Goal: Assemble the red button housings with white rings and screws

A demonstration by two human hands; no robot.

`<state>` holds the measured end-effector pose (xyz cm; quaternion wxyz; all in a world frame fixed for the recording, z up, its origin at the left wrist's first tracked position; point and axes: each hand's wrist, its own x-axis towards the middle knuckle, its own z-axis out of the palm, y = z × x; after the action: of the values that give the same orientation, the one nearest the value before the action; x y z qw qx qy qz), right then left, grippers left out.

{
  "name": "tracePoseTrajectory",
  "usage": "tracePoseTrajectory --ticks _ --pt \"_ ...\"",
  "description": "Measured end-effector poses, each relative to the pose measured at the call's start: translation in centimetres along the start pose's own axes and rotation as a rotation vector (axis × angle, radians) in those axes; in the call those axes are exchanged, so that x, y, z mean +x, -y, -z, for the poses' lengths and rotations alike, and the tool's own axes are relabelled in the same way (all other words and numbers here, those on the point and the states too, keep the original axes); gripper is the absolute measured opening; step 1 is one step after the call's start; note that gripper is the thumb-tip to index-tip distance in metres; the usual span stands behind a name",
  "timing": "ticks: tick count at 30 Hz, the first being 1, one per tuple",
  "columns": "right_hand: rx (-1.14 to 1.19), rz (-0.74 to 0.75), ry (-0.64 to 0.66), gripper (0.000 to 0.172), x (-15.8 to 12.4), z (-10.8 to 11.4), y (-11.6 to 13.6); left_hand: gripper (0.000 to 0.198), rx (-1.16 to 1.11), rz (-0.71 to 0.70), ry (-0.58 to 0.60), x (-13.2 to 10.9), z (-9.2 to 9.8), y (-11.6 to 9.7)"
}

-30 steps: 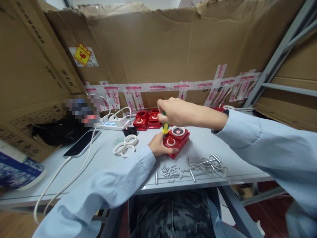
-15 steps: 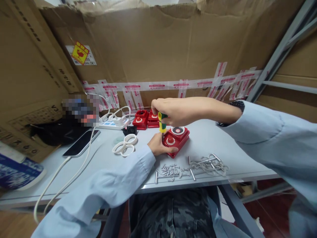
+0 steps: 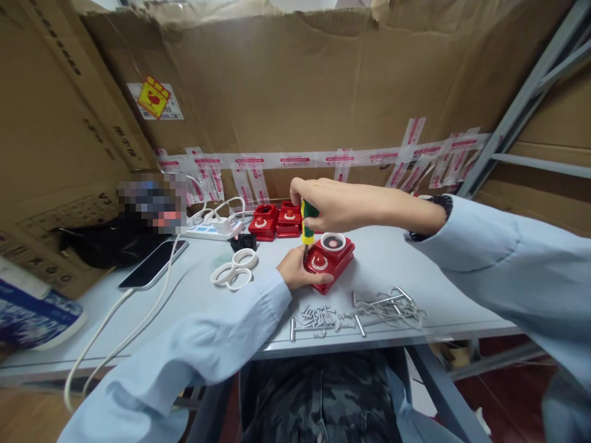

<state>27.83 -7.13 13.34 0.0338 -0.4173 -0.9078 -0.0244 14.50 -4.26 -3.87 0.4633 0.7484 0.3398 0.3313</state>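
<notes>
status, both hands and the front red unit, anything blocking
Left hand holding front red unit. Right hand gripping screwdriver, shaft down at unit's left edge. Screws lie clear.

2 arms (image 3: 217, 337) extended forward, left hand (image 3: 294, 269) low, right hand (image 3: 330, 202) higher, fingers (image 3: 296, 189) curled

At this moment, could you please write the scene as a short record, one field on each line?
Left hand: the left hand grips the left side of a red unit on the table
Right hand: the right hand holds a green-and-yellow screwdriver, shaft pointing down at that side
Near edge: loose screws, metal bars
Left of unit: three white rings
Behind: more red units, power strip
Far left: phone, cable attached
Screwdriver tip: cannot be seen clearly
</notes>
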Motion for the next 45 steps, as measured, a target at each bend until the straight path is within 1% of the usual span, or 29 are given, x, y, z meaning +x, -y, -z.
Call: tracePoseTrajectory --ticks 3,5,7,9,13,15,18,20,23,25,27,29,31,34,36,39,41,43,45 --pt "-0.004 -0.041 -0.075 0.024 0.0 -0.4 -0.1 0.08 0.004 0.006 0.0 0.0 0.1 0.0" --pt "0.049 -0.033 -0.076 0.021 0.1 -0.6 -0.1 0.079 0.004 0.013 -0.003 0.1 0.1 0.0" --pt "0.102 -0.007 -0.051 0.028 0.2 -0.7 0.0 0.076 -0.005 0.01 0.007 0.0 0.1 0.0" --pt "0.086 -0.016 -0.043 0.032 0.2 -0.8 0.0 0.074 -0.015 0.001 0.016 0.0 0.0 0.0" --pt "-0.016 -0.06 -0.159 0.031 0.3 -1.2 0.0 0.073 -0.031 -0.016 0.023 0.0 0.0 -0.2" --pt "0.037 -0.012 -0.169 0.033 0.4 -1.3 -0.2 0.071 -0.037 -0.019 0.026 0.0 -0.1 -0.3" --pt "0.145 0.112 -0.089 0.04 0.3 -1.1 -0.2 0.068 -0.006 -0.005 0.006 0.0 -0.1 -0.3" --pt "0.124 0.136 -0.076 0.038 0.3 -0.8 -0.1 0.066 0.009 -0.006 -0.003 0.0 -0.1 -0.4" --pt "0.038 0.031 -0.107 0.032 0.3 -0.6 0.0 0.068 -0.022 -0.032 0.011 0.0 -0.1 -0.4" --pt "0.065 -0.009 -0.087 0.031 0.4 -0.5 -0.1 0.071 -0.031 -0.03 0.014 0.0 -0.1 -0.4" --pt "0.146 0.025 -0.041 0.039 0.5 -0.5 -0.2 0.072 -0.014 -0.019 0.006 0.0 -0.1 -0.3" --pt "0.189 0.073 -0.026 0.047 0.5 -0.7 -0.4 0.074 0.006 -0.011 -0.001 0.0 0.0 -0.2" --pt "0.162 0.071 -0.066 0.046 0.5 -0.8 -0.5 0.076 0.01 -0.015 -0.004 0.0 0.0 -0.1" --pt "0.114 0.021 -0.135 0.038 0.5 -1.0 -0.6 0.077 -0.006 -0.01 -0.005 0.0 0.0 0.0" --pt "0.148 0.024 -0.119 0.04 0.6 -1.0 -0.6 0.076 -0.006 0.004 -0.01 0.0 0.0 -0.1" --pt "0.217 0.071 -0.056 0.051 0.6 -0.9 -0.6 0.073 0.012 0.02 0.005 0.0 0.0 -0.3" --pt "0.195 0.077 -0.095 0.05 0.7 -1.1 -0.5 0.073 0.012 0.021 0.005 0.0 0.0 -0.4" --pt "0.131 0.031 -0.169 0.045 0.8 -1.3 -0.5 0.074 0.001 0.016 -0.01 0.0 0.0 -0.4" --pt "0.073 -0.031 -0.193 0.041 0.9 -1.3 -0.4 0.076 -0.008 0.013 -0.019 0.0 -0.1 -0.4"
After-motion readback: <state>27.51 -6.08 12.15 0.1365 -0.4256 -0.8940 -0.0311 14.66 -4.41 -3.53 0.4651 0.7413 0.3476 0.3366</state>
